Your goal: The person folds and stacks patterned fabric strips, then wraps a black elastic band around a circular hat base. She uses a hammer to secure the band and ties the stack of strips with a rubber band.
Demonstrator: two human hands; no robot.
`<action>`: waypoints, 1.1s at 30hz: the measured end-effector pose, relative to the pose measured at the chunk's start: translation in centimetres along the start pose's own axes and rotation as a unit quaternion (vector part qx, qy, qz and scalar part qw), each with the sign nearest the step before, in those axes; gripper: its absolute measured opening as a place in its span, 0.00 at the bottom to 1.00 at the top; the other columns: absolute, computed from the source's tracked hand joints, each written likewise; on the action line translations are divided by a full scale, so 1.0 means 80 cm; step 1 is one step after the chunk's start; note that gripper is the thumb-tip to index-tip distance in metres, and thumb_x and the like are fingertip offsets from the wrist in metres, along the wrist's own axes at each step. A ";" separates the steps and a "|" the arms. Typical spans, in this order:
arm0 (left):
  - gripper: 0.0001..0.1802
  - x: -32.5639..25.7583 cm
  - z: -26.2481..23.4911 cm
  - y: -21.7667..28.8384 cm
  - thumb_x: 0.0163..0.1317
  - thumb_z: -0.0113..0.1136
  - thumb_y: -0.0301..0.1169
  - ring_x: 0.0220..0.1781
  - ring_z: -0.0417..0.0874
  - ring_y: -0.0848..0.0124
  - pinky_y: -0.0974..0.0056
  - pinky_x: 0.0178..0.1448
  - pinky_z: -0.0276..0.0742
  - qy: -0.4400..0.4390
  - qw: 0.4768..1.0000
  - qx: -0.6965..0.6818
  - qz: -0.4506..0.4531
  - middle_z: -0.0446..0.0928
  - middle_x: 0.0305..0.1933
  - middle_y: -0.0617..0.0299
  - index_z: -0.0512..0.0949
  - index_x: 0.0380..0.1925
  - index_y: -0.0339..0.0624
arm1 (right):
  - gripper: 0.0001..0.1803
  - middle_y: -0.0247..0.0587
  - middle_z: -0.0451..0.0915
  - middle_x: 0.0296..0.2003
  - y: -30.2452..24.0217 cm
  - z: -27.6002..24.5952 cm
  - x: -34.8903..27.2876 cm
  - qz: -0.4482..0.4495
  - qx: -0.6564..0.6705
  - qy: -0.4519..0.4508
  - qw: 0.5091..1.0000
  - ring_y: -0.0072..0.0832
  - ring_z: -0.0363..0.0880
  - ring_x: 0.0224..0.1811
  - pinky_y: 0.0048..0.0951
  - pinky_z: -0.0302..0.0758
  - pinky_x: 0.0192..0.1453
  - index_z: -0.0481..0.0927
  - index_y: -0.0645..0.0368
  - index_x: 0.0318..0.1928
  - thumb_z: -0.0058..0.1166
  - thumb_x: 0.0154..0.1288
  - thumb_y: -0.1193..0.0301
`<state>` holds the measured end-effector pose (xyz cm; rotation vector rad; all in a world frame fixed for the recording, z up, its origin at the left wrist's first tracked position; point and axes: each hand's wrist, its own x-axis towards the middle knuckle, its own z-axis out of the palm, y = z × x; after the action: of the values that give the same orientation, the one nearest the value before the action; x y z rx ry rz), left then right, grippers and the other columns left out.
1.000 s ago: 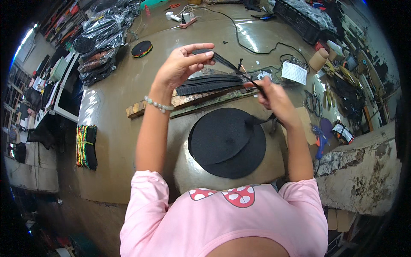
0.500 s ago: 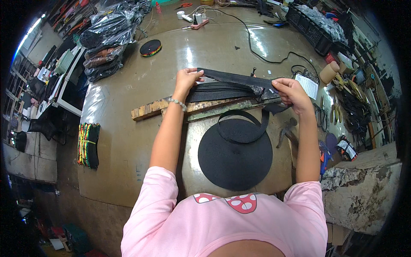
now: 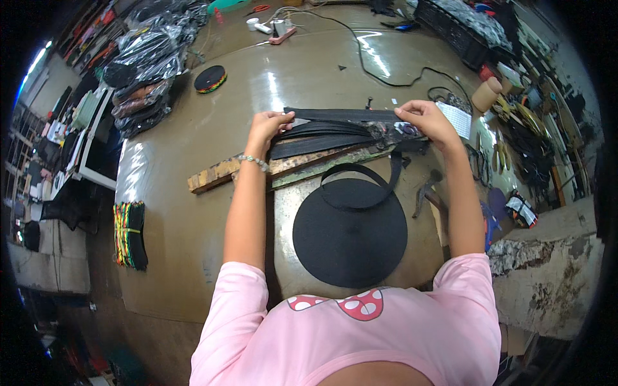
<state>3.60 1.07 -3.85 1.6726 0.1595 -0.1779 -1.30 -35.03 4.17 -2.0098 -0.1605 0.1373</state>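
Between my two hands a black webbing strap (image 3: 344,115) is stretched nearly level. My left hand (image 3: 267,132) pinches its left end, and my right hand (image 3: 428,122) grips it at the right, thumb against fingers. Just below lie several more black straps (image 3: 322,147) in layers, on long worn wooden bars (image 3: 215,175). Nearer to me, a large flat coil of black webbing (image 3: 351,241) rests on the table, a loose loop (image 3: 360,168) from it rising towards the right ends of the straps. Dark clutter hides where that loop ends.
A hammer (image 3: 426,193) lies right of the coil. A strap bundle (image 3: 131,235) is at the left edge, and a small roll (image 3: 210,79) farther back. Plastic-wrapped goods (image 3: 145,77) are piled far left. A cable (image 3: 393,83) crosses the table from a power strip (image 3: 282,35).
My right hand has moved up and slightly left, so the strap now lies level instead of sloping down. The view has shifted a little.
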 end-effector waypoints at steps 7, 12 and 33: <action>0.10 0.001 0.002 -0.001 0.57 0.67 0.35 0.20 0.70 0.84 0.77 0.25 0.59 -0.001 1.000 -0.007 -0.008 0.79 0.22 0.68 0.81 0.27 0.40 | 0.13 0.19 0.68 0.20 0.056 0.004 0.008 0.169 0.102 -0.053 0.979 0.11 0.58 0.17 0.17 0.51 0.21 0.77 0.50 0.26 0.61 0.62 0.58; 0.10 0.002 0.000 -0.002 0.57 0.67 0.35 0.20 0.69 0.83 0.77 0.25 0.58 -0.013 1.000 0.020 -0.005 0.78 0.21 0.68 0.81 0.27 0.39 | 0.13 0.17 0.63 0.19 0.101 0.015 0.011 0.163 0.152 -0.097 0.970 0.12 0.55 0.17 0.19 0.51 0.20 0.76 0.49 0.29 0.62 0.62 0.57; 0.13 -0.006 -0.007 -0.004 0.63 0.58 0.36 0.25 0.66 0.82 0.75 0.30 0.62 -0.047 0.998 0.025 0.017 0.72 0.25 0.71 0.79 0.37 0.37 | 0.12 0.53 0.83 0.32 -0.014 0.236 0.143 -0.085 -0.131 0.031 0.987 0.45 0.84 0.37 0.38 0.78 0.48 0.87 0.56 0.36 0.64 0.53 0.64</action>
<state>3.07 1.64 -4.03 1.7125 0.0553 -0.2369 6.74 -15.77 -3.21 -2.2471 -0.3224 -0.0588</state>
